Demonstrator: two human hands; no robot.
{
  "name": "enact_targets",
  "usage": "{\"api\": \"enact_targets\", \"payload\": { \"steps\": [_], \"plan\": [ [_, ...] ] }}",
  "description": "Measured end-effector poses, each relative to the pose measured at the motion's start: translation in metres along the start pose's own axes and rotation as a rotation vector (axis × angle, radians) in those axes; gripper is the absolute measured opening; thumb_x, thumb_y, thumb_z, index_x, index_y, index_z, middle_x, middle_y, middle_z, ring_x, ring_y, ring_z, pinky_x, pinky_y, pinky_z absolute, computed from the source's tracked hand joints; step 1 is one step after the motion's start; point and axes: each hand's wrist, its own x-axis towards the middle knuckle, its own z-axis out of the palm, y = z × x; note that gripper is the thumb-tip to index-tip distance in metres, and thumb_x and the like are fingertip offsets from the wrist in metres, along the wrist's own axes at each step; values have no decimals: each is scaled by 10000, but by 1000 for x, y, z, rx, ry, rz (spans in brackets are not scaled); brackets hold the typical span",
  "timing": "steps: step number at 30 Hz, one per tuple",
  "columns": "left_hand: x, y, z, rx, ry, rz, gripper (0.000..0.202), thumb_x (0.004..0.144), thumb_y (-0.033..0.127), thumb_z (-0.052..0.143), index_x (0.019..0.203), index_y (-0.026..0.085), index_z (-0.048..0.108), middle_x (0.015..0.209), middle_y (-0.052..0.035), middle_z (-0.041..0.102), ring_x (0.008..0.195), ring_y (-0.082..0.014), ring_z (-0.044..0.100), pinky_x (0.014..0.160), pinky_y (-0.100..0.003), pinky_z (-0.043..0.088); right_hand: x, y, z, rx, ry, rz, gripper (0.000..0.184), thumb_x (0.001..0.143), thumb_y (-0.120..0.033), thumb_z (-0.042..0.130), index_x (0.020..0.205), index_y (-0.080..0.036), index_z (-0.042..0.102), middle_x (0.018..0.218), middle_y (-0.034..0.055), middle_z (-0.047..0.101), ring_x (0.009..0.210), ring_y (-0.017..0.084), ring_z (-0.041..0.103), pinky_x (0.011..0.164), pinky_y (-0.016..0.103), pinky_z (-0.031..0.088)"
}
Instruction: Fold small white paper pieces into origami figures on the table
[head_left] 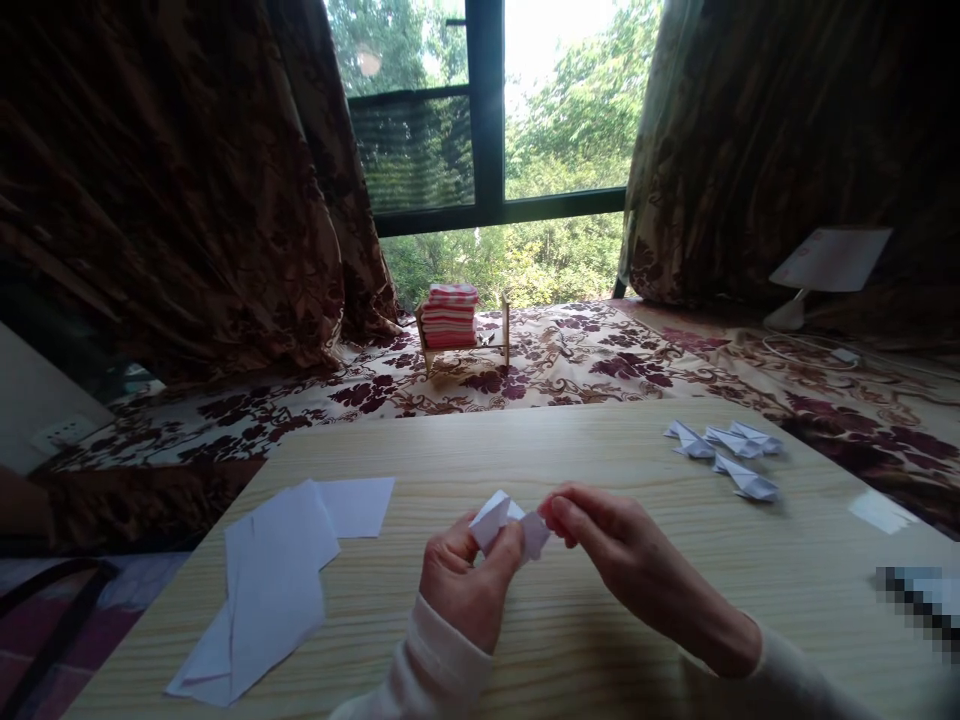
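Observation:
A small piece of folded white paper (493, 517) is held above the wooden table (420, 640). My left hand (466, 585) grips it between thumb and fingers, with the thumb pressed on its near face. At its right end, my right hand (611, 545) pinches the paper's tip with thumb and forefinger, the other fingers curled in. Loose white sheets (281, 580) lie overlapping to the left of my hands. Several folded paper pieces (746, 478) rest on the far right of the table.
Behind the table, a small wooden rack (504, 335) with folded red-and-white cloths (450, 318) stands on a flower-patterned cover (570, 370). A white lamp (832, 260) is at the right. A pale flat scrap (883, 510) and a blurred-out object (926, 600) lie near the right edge.

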Motion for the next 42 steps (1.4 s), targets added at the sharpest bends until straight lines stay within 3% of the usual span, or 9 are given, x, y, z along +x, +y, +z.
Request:
{"api": "enact_targets", "payload": {
  "steps": [4,8,13,17,22,27,30,36,42],
  "plan": [
    [2,2,2,-159,68,-78,187,601,303,701,611,117,714,597,-27,673,586,-150,564,595,-251,433,1,1,7,109,-62,80,325,871,-419,420,714,-164,548,655,-7,516,611,117,469,557,220,402],
    [0,3,3,-264,-39,-95,192,572,277,735,689,125,741,656,-40,711,664,-170,609,662,-248,464,-1,0,9,154,-30,73,313,846,-428,468,711,-156,542,616,-26,457,565,97,403,510,204,367],
    [4,2,-4,-192,-133,-44,275,652,369,674,742,119,743,604,-29,681,598,-148,564,579,-230,427,0,0,-5,110,-111,99,307,847,-406,481,707,-143,556,627,-14,478,582,101,409,520,207,352],
    [5,2,-7,-77,-172,-57,232,652,334,670,687,117,746,541,-15,644,537,-125,511,526,-219,376,1,1,-8,108,-132,88,293,847,-388,484,712,-138,553,658,2,515,616,114,446,551,215,371],
    [2,2,-5,-88,-252,-105,254,646,358,665,672,117,742,532,-13,625,528,-119,494,536,-225,382,0,3,-9,100,-152,81,280,846,-377,487,709,-140,547,642,-6,493,605,112,436,540,216,366],
    [0,-2,-3,-85,-254,-122,277,637,363,662,683,97,723,548,-31,630,544,-137,517,555,-242,414,0,3,-8,99,-155,81,281,837,-378,498,703,-135,544,642,-6,484,604,112,427,534,219,362],
    [-1,-4,-2,-5,-228,-65,265,661,354,629,668,99,702,562,-36,624,560,-158,534,550,-251,417,0,5,-3,141,-145,83,285,834,-381,502,697,-135,544,625,-13,471,586,105,415,520,215,351],
    [-6,-5,-1,264,-151,202,258,743,331,553,596,129,616,572,-24,586,580,-154,535,546,-235,398,-4,10,12,224,-104,52,283,853,-382,471,706,-144,518,622,-17,465,580,103,411,524,218,359],
    [-5,-9,-1,334,-124,241,256,752,301,512,547,149,535,564,-19,557,560,-138,501,520,-233,365,-5,8,22,135,31,31,300,865,-369,435,645,-167,465,589,-30,418,558,103,379,507,224,326]
  ]
}}
